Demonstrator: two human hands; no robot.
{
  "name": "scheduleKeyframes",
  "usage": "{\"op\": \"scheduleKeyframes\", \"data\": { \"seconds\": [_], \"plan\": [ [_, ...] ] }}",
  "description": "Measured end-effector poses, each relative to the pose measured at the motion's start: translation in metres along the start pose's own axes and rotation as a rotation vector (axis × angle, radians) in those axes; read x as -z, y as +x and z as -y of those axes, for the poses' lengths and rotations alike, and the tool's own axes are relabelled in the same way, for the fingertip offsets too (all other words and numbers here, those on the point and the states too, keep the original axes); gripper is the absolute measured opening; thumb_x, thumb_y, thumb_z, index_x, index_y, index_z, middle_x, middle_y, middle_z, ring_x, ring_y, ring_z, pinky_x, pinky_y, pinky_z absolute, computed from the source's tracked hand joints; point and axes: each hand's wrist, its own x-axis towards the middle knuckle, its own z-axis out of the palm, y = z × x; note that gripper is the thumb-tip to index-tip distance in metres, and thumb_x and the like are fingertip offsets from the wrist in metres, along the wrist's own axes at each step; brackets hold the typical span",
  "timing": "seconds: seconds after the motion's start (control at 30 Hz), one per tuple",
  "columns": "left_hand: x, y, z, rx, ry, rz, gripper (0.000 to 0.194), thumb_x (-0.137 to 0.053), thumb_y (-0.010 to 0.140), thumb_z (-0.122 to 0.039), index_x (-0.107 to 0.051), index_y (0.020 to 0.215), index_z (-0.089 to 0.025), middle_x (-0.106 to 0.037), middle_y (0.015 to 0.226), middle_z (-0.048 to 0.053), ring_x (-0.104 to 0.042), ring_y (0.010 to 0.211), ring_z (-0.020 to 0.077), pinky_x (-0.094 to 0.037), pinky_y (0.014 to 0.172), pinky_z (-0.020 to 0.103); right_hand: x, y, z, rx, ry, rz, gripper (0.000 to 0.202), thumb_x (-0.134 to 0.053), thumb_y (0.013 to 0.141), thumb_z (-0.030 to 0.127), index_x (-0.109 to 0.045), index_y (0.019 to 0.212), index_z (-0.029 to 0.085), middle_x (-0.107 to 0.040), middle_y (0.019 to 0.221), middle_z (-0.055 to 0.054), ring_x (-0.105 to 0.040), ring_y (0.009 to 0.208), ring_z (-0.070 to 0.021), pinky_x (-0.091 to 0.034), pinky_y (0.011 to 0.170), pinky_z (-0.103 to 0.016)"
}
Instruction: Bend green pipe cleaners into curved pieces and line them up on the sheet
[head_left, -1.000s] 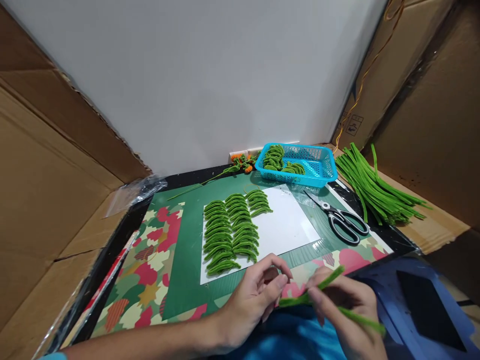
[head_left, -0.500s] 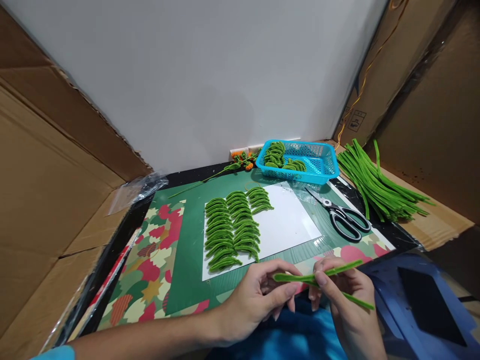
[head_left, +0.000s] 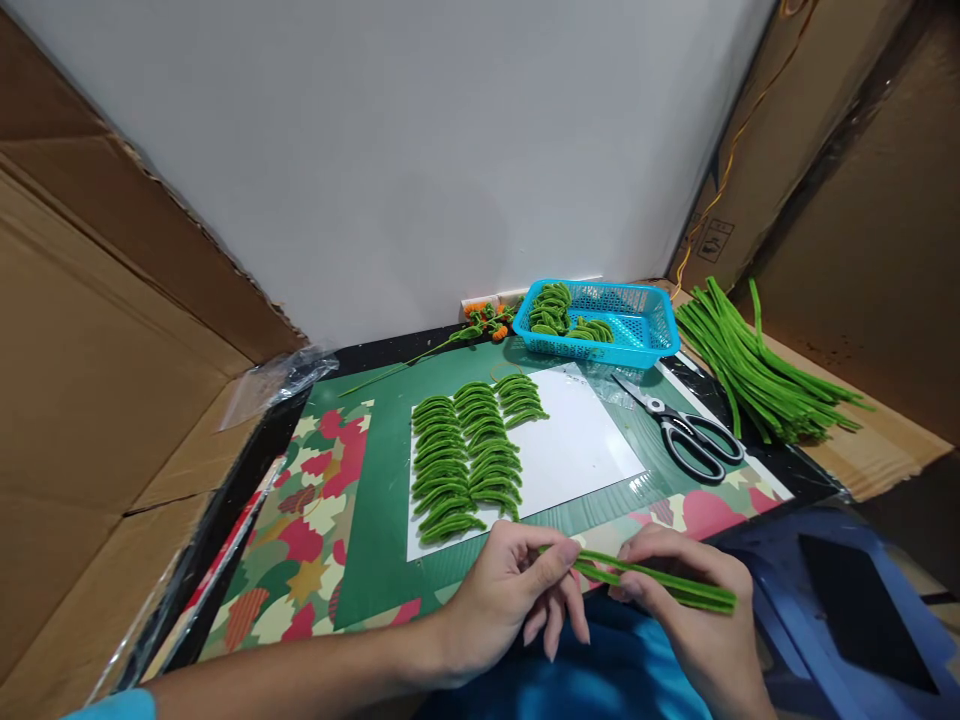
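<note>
Between my two hands is a folded green pipe cleaner (head_left: 660,578), its two lengths lying almost side by side. My left hand (head_left: 525,580) pinches its left end between thumb and forefinger, the other fingers hanging loose. My right hand (head_left: 690,590) grips it farther along, and its free ends stick out to the right. Beyond my hands, a white sheet (head_left: 570,450) carries neat columns of curved green pipe-cleaner pieces (head_left: 442,465). The third column is shorter than the other two.
A blue basket (head_left: 637,350) at the back holds more green pieces. Scissors (head_left: 690,440) lie right of the sheet, near a bundle of long green pipe cleaners (head_left: 765,370). Small orange flowers (head_left: 491,320) on green stems lie at the back. Cardboard walls (head_left: 97,300) flank the table.
The pipe cleaner's crossed, spread lengths have come together almost parallel. My left hand has moved its pinch to the left end.
</note>
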Motion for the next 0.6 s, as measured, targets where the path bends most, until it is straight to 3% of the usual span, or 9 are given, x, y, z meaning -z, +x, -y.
{"op": "scheduleKeyframes", "data": {
  "seconds": [0.23, 0.4, 0.6],
  "plan": [
    [0.004, 0.004, 0.002, 0.017, -0.139, 0.099, 0.066, -0.065, 0.102, -0.068, -0.072, 0.08, -0.005, -0.08, 0.073, 0.021, -0.065, 0.039, 0.0133, -0.04, 0.031, 0.016, -0.007, -0.006, -0.004, -0.004, -0.043, 0.031, 0.018, -0.089, 0.087, 0.031, -0.081, 0.075, 0.021, -0.076, 0.06, -0.003, -0.073, 0.048, -0.0196, -0.061, 0.049, -0.023],
    [0.005, 0.009, 0.002, -0.013, -0.276, 0.124, 0.054, -0.064, 0.106, -0.058, -0.073, 0.121, -0.007, -0.084, 0.086, 0.019, -0.071, 0.04, 0.0168, -0.046, 0.032, 0.017, -0.016, -0.004, 0.0, 0.021, -0.02, 0.029, 0.019, -0.083, 0.094, 0.027, -0.08, 0.076, 0.022, -0.076, 0.061, -0.001, -0.071, 0.047, -0.0164, -0.059, 0.048, -0.02],
    [0.003, 0.009, 0.0, 0.005, -0.341, 0.175, 0.056, -0.067, 0.105, -0.058, -0.078, 0.121, -0.005, -0.085, 0.087, 0.019, -0.073, 0.045, 0.0165, -0.047, 0.033, 0.016, -0.021, -0.006, 0.0, 0.001, -0.032, 0.009, 0.026, -0.082, 0.094, 0.032, -0.078, 0.071, 0.021, -0.072, 0.055, -0.001, -0.067, 0.045, -0.0159, -0.055, 0.046, -0.021]
  ]
}}
